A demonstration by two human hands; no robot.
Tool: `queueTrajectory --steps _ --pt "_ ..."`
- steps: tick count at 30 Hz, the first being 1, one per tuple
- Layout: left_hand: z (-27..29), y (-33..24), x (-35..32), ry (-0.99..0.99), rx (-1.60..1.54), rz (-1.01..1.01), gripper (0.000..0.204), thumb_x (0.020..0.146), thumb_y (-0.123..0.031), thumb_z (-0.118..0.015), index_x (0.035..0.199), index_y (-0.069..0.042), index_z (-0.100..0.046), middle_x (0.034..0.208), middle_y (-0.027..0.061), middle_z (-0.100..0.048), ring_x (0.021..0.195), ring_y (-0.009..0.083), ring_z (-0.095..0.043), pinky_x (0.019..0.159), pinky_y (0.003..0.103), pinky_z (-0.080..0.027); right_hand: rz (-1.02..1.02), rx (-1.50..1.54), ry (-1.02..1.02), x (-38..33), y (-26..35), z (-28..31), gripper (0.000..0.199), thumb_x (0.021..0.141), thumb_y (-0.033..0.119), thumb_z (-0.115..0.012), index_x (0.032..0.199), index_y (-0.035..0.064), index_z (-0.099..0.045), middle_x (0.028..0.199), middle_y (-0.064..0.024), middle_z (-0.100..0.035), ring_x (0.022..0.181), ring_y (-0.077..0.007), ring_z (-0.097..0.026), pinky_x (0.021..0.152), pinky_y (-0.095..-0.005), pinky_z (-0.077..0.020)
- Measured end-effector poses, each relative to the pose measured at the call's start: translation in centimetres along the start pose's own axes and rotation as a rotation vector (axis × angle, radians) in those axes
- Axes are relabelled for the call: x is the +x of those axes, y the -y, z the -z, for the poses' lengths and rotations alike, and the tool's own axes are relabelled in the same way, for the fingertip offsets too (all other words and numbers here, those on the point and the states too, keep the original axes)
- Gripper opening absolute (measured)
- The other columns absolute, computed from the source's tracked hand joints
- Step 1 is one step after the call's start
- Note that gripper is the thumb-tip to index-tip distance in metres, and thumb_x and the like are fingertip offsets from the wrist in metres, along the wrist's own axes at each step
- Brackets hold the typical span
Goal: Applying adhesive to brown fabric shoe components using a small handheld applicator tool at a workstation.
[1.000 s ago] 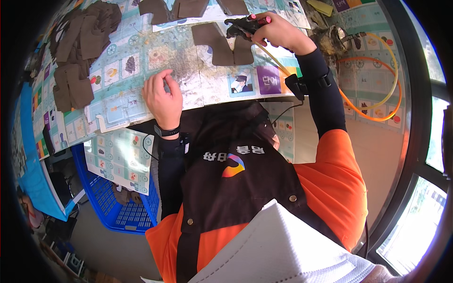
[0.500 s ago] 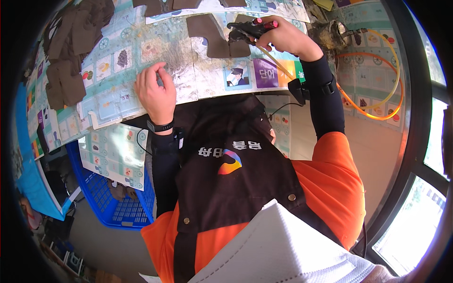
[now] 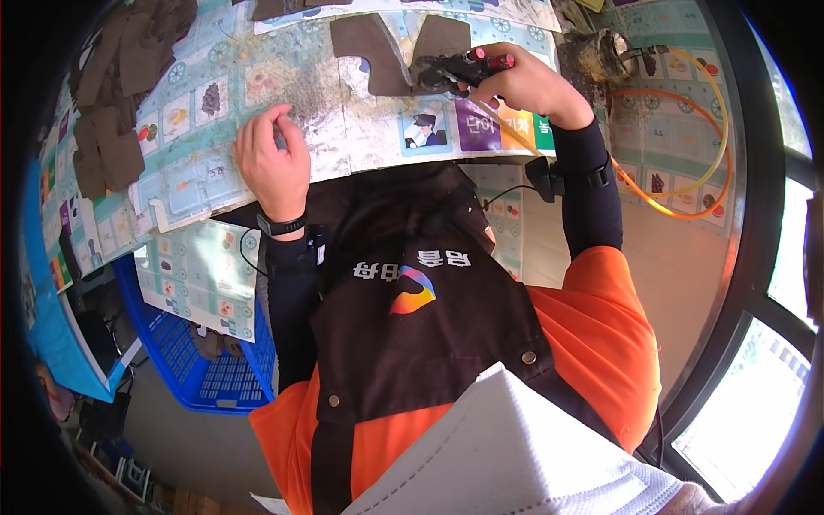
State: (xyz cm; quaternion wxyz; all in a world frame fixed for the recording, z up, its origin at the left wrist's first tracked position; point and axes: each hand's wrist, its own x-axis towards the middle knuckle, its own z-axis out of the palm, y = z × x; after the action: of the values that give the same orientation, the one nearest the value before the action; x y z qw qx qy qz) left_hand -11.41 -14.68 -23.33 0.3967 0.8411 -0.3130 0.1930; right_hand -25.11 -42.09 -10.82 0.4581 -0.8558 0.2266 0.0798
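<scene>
My right hand [image 3: 530,86] is wrapped round a black spray gun [image 3: 446,72] with red knobs at its back end. A thin yellowish hose [image 3: 508,125] runs down from the gun. Its front sits low over the right arm of a brown V-shaped cut piece [image 3: 378,60], which lies flat on the paper-covered table [image 3: 343,142]. Part of the piece is hidden behind the gun. Near the table's front edge rests my left hand [image 3: 273,163], holding nothing, its fingers loosely bent and the thumb apart.
Brown cut pieces [image 3: 129,51] lie heaped at the far left, with more [image 3: 107,150] nearer me. Beyond the right hand stands a grimy metal container [image 3: 595,58]. Orange and yellow hoses [image 3: 730,154] loop at the right. Below the table's left edge is a blue basket [image 3: 197,369].
The spray gun and my right hand have moved slightly toward me along the brown piece. My left hand stays at the table's front edge. The whole view has shifted slightly.
</scene>
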Motion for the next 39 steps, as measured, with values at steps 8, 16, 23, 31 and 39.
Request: queueTrajectory --steps 8,16,23,31,39 --pt "-0.1 0.0 0.2 -0.019 0.017 -0.035 0.011 0.087 -0.008 -0.061 0.095 -0.008 -0.068 0.08 0.0053 -0.064 0.069 0.0225 -0.057 0.072 0.037 -0.045 -0.011 -0.088 0.057 -0.3 0.0 0.3 0.033 0.069 0.011 -0.073 0.099 -0.0035 -0.069 0.077 -0.0051 -0.067 0.061 -0.0097 -0.057 0.058 -0.0253 -0.0443" --pt "-0.2 -0.2 0.2 -0.012 0.009 -0.033 0.011 0.087 -0.008 -0.06 0.095 -0.007 -0.068 0.08 0.0062 -0.064 0.07 0.0234 -0.058 0.072 0.037 -0.045 -0.04 -0.016 -0.063 0.3 0.0 0.6 0.022 0.058 0.005 -0.061 0.079 -0.0025 -0.065 0.069 -0.0072 -0.063 0.057 -0.0163 -0.051 0.052 -0.0306 -0.0409" --pt "-0.2 -0.2 0.3 -0.007 -0.003 -0.029 0.011 0.087 -0.008 -0.06 0.095 -0.008 -0.068 0.079 0.0054 -0.063 0.07 0.0232 -0.058 0.073 0.037 -0.045 -0.006 -0.039 -0.151 1.1 -1.1 1.2 0.012 0.063 0.007 -0.061 0.073 0.0002 -0.063 0.06 -0.0061 -0.057 0.055 -0.0152 -0.049 0.051 -0.0303 -0.0389" --pt "-0.2 0.0 0.1 0.0 0.029 -0.022 0.011 0.088 -0.009 -0.061 0.095 -0.009 -0.069 0.077 0.0038 -0.062 0.07 0.0221 -0.057 0.072 0.037 -0.044 0.046 -0.044 -0.253 2.7 -2.4 1.7 0.012 0.065 0.009 -0.06 0.073 0.0015 -0.064 0.058 -0.0049 -0.054 0.053 -0.0144 -0.047 0.05 -0.0294 -0.0363" --pt "-0.1 -0.2 0.1 -0.009 0.006 -0.013 0.011 0.087 -0.008 -0.061 0.095 -0.008 -0.068 0.076 0.0051 -0.062 0.069 0.0226 -0.058 0.071 0.037 -0.044 0.129 -0.088 -0.289 2.8 -2.5 2.4 0.108 0.081 0.056 -0.072 0.157 0.0094 -0.011 0.065 -0.0091 -0.063 0.054 -0.0154 -0.057 0.051 -0.029 -0.043"
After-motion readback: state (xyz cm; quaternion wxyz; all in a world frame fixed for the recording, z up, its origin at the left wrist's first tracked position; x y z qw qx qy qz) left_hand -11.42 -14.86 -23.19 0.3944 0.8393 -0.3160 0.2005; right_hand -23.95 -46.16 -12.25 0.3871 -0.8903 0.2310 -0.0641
